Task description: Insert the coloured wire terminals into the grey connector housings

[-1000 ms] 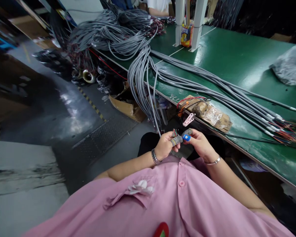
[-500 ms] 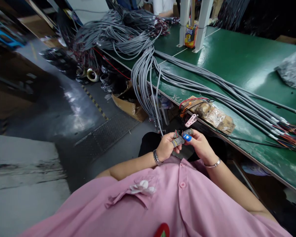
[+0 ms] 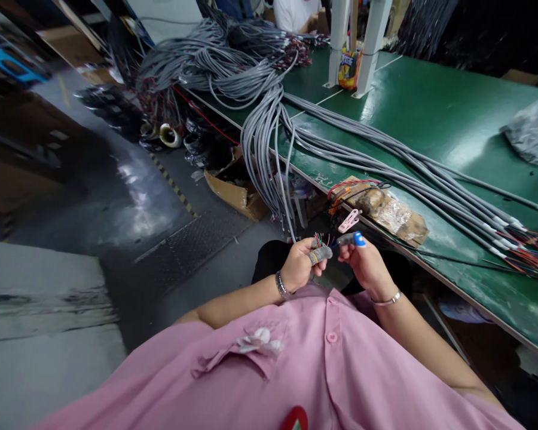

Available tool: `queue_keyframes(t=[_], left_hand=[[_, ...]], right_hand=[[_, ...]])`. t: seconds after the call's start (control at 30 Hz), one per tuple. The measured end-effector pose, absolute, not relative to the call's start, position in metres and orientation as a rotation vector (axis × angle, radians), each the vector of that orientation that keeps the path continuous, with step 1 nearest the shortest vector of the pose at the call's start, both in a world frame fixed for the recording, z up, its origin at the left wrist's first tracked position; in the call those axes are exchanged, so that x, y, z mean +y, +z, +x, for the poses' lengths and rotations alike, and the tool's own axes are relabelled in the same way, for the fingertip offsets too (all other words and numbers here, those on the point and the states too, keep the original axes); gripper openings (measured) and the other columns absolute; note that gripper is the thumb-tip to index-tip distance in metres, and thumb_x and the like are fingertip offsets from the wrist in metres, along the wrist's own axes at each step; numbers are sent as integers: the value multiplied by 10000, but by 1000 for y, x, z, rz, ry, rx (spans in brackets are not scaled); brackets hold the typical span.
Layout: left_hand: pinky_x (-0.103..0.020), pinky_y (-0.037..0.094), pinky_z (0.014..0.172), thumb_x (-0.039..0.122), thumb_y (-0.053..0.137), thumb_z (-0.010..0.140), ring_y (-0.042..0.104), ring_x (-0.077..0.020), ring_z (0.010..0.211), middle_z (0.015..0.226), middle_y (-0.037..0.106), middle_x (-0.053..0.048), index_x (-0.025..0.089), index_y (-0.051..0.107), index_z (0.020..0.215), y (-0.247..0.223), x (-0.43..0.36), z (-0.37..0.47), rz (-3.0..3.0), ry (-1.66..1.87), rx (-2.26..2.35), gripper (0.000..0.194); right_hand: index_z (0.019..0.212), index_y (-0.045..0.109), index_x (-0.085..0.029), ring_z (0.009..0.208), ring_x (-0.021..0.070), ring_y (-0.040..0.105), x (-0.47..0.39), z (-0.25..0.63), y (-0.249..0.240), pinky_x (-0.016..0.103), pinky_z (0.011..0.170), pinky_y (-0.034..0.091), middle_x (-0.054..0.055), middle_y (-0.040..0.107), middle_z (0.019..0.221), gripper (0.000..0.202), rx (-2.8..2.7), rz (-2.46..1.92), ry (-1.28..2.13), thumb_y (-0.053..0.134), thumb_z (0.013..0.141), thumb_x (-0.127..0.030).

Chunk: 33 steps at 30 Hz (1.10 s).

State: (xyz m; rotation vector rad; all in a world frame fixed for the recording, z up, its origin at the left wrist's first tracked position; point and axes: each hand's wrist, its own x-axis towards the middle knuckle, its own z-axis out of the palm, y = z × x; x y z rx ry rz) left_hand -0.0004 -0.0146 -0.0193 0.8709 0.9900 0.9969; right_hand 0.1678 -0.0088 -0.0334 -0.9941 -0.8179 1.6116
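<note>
My left hand, with grey covers on its thumb and finger, is closed around the end of a grey cable. Thin coloured wires fan out above its fingertips. To the right, my right hand has a blue cover on the thumb and a grey one on the index finger. Thumb and index are pressed together, a short gap away from the left fingertips. Dark wire tips lie close to the right index finger; whether anything is pinched there is too small to see.
A green table carries a large heap of grey cables and a row with stripped ends. At its near edge lie a taped wooden block and a pink clip. A cardboard box stands below.
My right hand has drawn away to the right from the wires, its thumb now higher. My left hand keeps its hold, and the wires are spread more openly.
</note>
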Motion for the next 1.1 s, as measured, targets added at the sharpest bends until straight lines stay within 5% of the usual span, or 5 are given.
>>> queue_keyframes(t=[0.13,0.27,0.5,0.67,1.1], left_hand=[[-172,293,318,450,764,655,416,-54,349,495,561,15,128,620,708,-15,-4,-5,847,960,942,357],[-177,274,308,434,770,642,424,-60,355,511,570,2,123,630,721,-11,7,-6,826,896,844,350],[-185,231,310,398,778,633,411,-47,327,521,595,-11,110,624,699,-8,17,-5,797,844,797,333],[-185,226,319,403,782,616,393,-48,319,467,553,11,116,618,697,-7,19,0,799,809,809,341],[-161,232,296,312,770,640,392,-44,314,451,551,11,113,633,682,-8,18,4,778,804,775,245]], right_hand=[[879,639,-222,614,122,506,7,177,-27,259,585,480,12,600,775,448,-711,-953,1701,554,808,-656],[938,639,-224,604,116,490,18,179,-13,260,573,473,15,616,812,403,-841,-907,1829,648,774,-592],[823,646,-202,573,121,456,20,169,-19,262,557,416,18,579,693,448,-969,-1106,1279,517,852,-630],[836,610,-220,610,144,507,29,164,-23,277,567,460,26,600,731,535,-834,-994,1555,510,776,-742],[783,618,-210,575,112,467,30,155,-20,246,521,407,0,577,698,397,-630,-820,1564,614,806,-607]])
